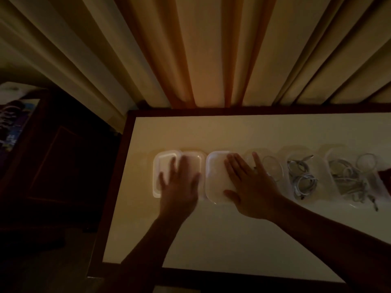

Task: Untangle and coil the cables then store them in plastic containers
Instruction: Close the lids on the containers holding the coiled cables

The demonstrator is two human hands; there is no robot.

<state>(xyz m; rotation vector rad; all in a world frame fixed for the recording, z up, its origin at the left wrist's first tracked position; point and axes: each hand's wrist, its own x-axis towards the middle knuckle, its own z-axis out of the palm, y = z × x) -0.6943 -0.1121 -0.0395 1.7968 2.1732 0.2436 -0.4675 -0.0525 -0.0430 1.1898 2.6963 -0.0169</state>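
Dim room. Pale, dark-framed table, curtains along far edge, dark cabinet left. Left hand and right hand flat, fingers spread, on white lids; cables in containers further right.

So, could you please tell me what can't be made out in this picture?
Head view only, very dim.
- Left hand: motion-blurred; contact with the white pieces under it is unclear, as is whether they are lids or tubs.
- Clear tub: partly hidden by the right hand.
- Cables at right: too dim to count.
- Dark shape: cut off by the right edge.
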